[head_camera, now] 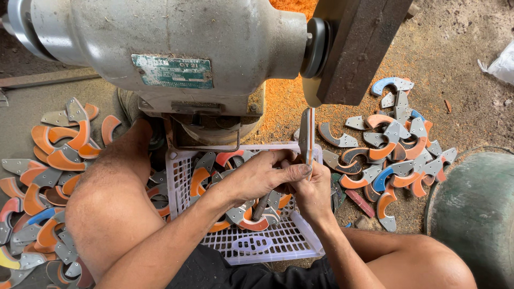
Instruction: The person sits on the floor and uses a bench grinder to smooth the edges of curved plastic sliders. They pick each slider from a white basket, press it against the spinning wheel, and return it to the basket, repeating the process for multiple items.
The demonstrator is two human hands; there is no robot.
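You are sitting low on a dirt floor (460, 59), knees spread, with a grey bench grinder motor (160, 48) filling the top of your view and orange dust (284, 96) heaped on the ground under and behind it. A dark guard block (358, 48) sits at the right end of the motor's shaft, with the pale wheel edge (311, 93) showing just below it. Between your knees stands a white plastic basket (278, 241), its near right corner bare mesh, its far half holding curved grey-and-orange pieces (201, 176). More of the same curved pieces lie in a pile on the floor to your left (53, 155) and another pile to your right (396, 150), a few with blue in place of orange. A rounded green drum (476, 214) stands at the right edge of the floor. Your left hand (257, 174) and right hand (313, 190) meet over the basket's far right corner, fingers pressed together, jointly pinching a thin flat piece (308, 134) held on edge. Its long axis runs almost straight up and away from you, the top end pointing at the wheel edge just above it; whether they touch you cannot tell from here. The narrow edge facing you shows pale and orange layers.
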